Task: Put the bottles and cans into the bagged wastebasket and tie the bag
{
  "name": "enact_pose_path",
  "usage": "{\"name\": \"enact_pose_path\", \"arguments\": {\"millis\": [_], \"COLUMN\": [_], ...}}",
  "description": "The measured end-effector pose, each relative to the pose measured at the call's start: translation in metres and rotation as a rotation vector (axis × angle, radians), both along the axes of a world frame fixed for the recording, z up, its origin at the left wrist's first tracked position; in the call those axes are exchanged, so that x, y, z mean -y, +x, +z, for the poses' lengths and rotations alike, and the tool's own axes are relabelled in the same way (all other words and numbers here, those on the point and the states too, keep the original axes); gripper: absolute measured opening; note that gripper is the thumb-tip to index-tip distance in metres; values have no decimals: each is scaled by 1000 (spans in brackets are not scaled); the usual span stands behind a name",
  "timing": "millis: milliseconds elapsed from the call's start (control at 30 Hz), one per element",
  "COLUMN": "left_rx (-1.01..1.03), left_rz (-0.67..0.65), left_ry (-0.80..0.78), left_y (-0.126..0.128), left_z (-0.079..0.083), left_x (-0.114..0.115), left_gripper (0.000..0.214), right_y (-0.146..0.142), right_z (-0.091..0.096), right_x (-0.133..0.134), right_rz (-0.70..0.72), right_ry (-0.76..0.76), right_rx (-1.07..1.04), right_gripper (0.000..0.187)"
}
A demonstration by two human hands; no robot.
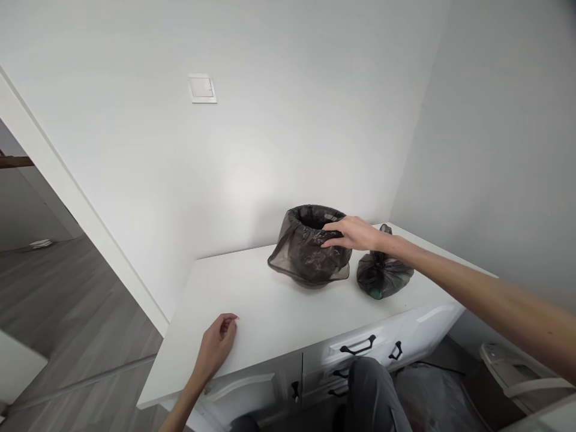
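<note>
A small bin lined with a dark, see-through bin bag (310,261) stands upright on the white cabinet top (256,300), the bag folded down over its rim. My right hand (348,233) is at the bin's right front rim, its fingers over the edge and its thumb outside, gripping the bag there. Just right of the bin sits a knotted, filled bin bag (384,276), partly behind my right wrist. At the cabinet's left front, my left hand (218,342) rests with its fingers curled closed and nothing visible in them.
Behind the cabinet rises a wall with a white light switch (202,89). Black handles (359,345) stick out from the drawer fronts. My knee (373,384) is close below them. A pale plastic appliance (513,372) stands at lower right. A doorway opens at left.
</note>
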State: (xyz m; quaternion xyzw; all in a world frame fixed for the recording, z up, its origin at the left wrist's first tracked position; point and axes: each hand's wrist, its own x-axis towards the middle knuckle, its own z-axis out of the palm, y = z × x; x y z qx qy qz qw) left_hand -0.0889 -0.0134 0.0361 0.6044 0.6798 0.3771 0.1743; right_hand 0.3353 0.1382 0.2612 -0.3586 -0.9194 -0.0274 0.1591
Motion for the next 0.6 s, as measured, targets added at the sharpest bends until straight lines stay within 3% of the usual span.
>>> {"name": "enact_pose_path", "arguments": {"millis": [200, 367, 600], "left_rx": [-13, -9, -20], "left_rz": [3, 5, 15], "left_ry": [1, -23, -29], "left_y": [4, 3, 3], "left_z": [6, 5, 6], "left_x": [1, 1, -1], "left_gripper": [35, 36, 36], "right_y": [32, 59, 90], "right_z": [-15, -33, -66], "right_x": [-69, -112, -153], "right_rz": [-193, -324, -342], "right_ry": [38, 21, 13], "right_rx": [77, 148, 72], "right_gripper": [33, 40, 46]}}
